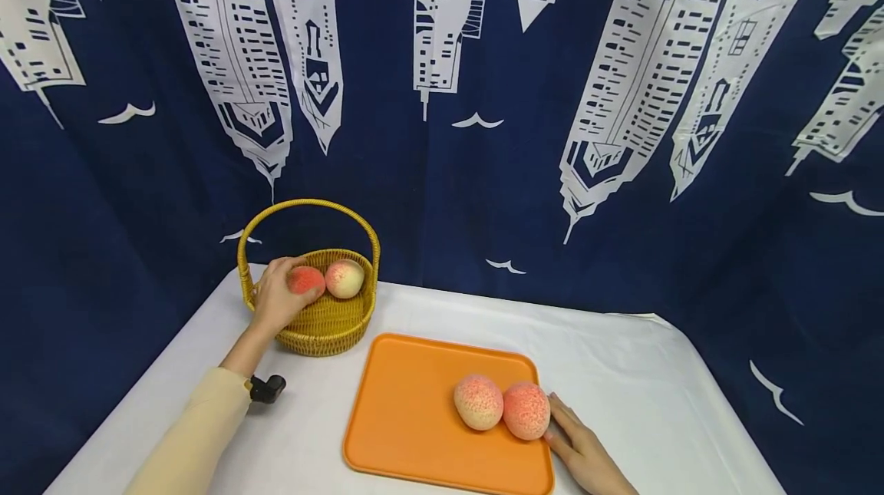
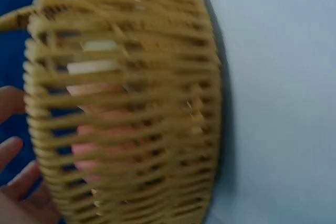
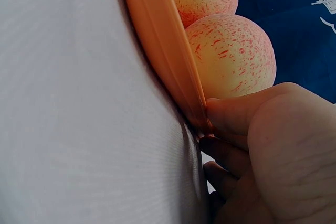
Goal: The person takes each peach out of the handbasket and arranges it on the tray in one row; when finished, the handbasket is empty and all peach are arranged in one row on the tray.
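Sitting in the basket [image 1: 319,346], here's the red peach [image 1: 306,280], right under the left hand [image 1: 276,297]! Those fingers spread loosely round its top; through the weave, in the left wrist view, they seem to sit above the fruit, not clamped on it, though it's blurry. A paler peach [image 1: 344,278] lies just beside it, and the handle [image 1: 308,203] arches overhead.

So the step, as I read it, is the handling of the red peach at the basket; picking up or letting go, I can't tell from here. If it's a release, the next move calls for lifting the hand clear without snagging the handle; if a pick, for closing firmly round the fruit.

Out to the tray [image 1: 407,426], well apart from its pale neighbour's basket: two more, a left peach [image 1: 479,402] and a right peach [image 1: 527,410], side by side near the right edge. And there's the right hand [image 1: 587,457], gripping that edge, thumb at the rim, other fingers bent below! I'd call that steadying. All this on a white tablecloth [image 1: 621,372], navy curtain [image 1: 428,173] behind.
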Tool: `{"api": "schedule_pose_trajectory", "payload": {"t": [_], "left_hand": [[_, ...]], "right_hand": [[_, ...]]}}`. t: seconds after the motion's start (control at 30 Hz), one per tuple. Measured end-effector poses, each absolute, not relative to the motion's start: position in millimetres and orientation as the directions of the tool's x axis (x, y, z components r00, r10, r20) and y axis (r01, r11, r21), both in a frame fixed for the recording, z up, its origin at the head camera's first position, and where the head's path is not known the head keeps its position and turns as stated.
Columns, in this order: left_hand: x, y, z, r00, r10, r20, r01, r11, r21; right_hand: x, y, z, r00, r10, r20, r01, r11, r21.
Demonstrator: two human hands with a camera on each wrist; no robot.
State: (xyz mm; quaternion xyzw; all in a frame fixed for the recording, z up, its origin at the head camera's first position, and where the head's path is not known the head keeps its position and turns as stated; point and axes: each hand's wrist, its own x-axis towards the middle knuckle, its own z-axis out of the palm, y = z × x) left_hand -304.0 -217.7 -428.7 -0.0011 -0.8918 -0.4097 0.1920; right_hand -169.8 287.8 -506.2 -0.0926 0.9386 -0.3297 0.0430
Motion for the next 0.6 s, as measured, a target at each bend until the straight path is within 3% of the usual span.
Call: {"api": "schedule_pose_trajectory", "payload": {"t": [0.2,0.6], "left_hand": [[-317,-229,-439,-0.953,-0.119,0.279,0.113,0.714,0.691],[-334,-233,-448,-0.979,-0.152,0.133,-0.01,0.694,0.72]], "right_hand": [[-170,285,-507,-0.975,-0.221,-0.008,-0.165,0.755,-0.635],[-169,288,-508,-0.978,-0.207,0.011,-0.17,0.769,-0.617]]}}
